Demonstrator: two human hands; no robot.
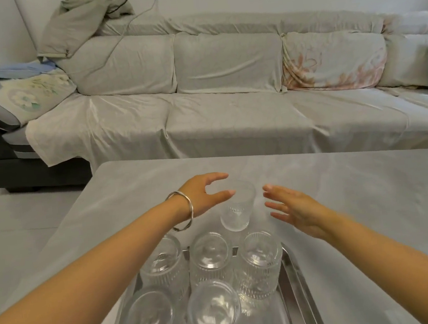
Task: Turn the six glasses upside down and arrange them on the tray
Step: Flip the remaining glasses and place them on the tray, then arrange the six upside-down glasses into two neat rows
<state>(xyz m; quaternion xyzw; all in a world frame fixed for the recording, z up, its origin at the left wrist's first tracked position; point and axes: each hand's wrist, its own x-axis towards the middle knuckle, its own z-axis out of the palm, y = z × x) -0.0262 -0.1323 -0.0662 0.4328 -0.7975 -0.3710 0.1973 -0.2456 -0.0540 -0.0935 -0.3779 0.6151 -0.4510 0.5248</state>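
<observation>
From the head camera, a metal tray (296, 279) sits on a grey table (342, 188) at the near edge of the view. Five glasses stand upside down on it: three in the far row, the left one (162, 262), the middle one (210, 254) and the right one (260, 257), and two in the near row, one at left (151, 318) and one at right (213, 312). The near right corner of the tray is bare.

The sixth glass (236, 207) stands upright on the table just beyond the tray's far edge, mouth up.

Both bare arms reach over the tray toward this glass. The left hand (203, 193) is just left of it, fingers and thumb spread in an open curve, thumb tip near the rim; whether it touches the glass cannot be told. A silver bangle (183, 210) circles the left wrist. The right hand (294, 208) is just right of the glass, fingers spread and extended, apart from the glass and holding nothing.

Behind the table is a long sofa (228, 107) under a pale cover.
</observation>
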